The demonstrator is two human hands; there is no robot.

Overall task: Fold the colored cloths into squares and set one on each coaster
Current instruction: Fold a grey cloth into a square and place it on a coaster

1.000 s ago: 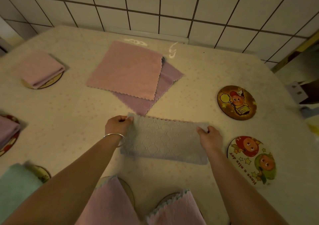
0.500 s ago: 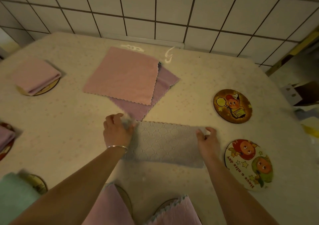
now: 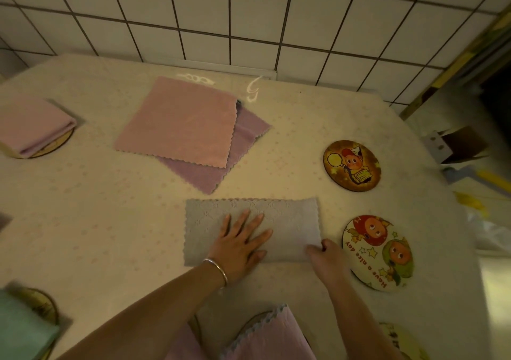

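— Right now, where's the grey cloth (image 3: 251, 221)?
— Flat on the worktop (image 3: 290, 144), under both hands. Folded once, I'd judge; a strip, long axis running left to right across the body.
— Hands?
— Left hand (image 3: 243, 242) lies fingers spread, palm down, pressing the strip's middle. Right hand (image 3: 326, 254) has fingers curled at the strip's near right corner; looks like a pinch on the edge, though the thumb is hidden.
— So the next fold?
— Likely right end over to left end, hinging along the left hand's line. Right hand is nearer that end.
— Then which coaster?
— Two bare ones sit beyond the right hand: the white coaster (image 3: 378, 252) just beside it, the brown coaster (image 3: 352, 165) farther out. White is the short reach.
— Others?
— Pink cloth (image 3: 179, 127) over purple cloth (image 3: 246, 130), unfolded, ahead of the left hand.
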